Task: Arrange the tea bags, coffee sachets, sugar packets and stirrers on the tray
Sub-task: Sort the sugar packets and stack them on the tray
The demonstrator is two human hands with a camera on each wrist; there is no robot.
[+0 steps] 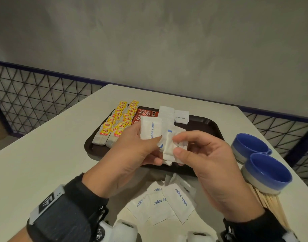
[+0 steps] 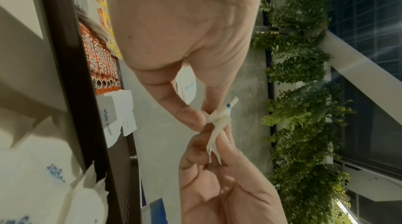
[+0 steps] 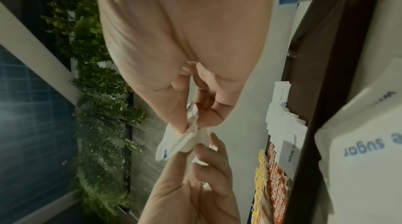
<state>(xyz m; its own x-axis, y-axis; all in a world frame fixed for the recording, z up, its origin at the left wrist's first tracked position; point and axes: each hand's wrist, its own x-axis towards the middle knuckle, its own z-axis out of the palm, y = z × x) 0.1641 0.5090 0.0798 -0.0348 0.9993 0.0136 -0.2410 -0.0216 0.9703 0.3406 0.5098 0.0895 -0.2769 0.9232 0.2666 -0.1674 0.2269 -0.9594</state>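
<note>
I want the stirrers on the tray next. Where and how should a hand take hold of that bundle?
Judging by the head view, grip the wooden stirrers at their near ends, coming from the near right side. The far ends lie hidden under the nearer blue cup, so a pinch across the fanned sticks, then a pull towards you, seems safest.

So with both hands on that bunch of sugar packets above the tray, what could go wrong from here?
1. Both hands, left and right, pinch a loose bunch of sugar packets by the edges; one could slip and drop onto the coffee sachets or tea bags.
2. More packets lie under the wrists and could be swept off the table.
3. The right forearm is close to the cups and stirrers.
</note>
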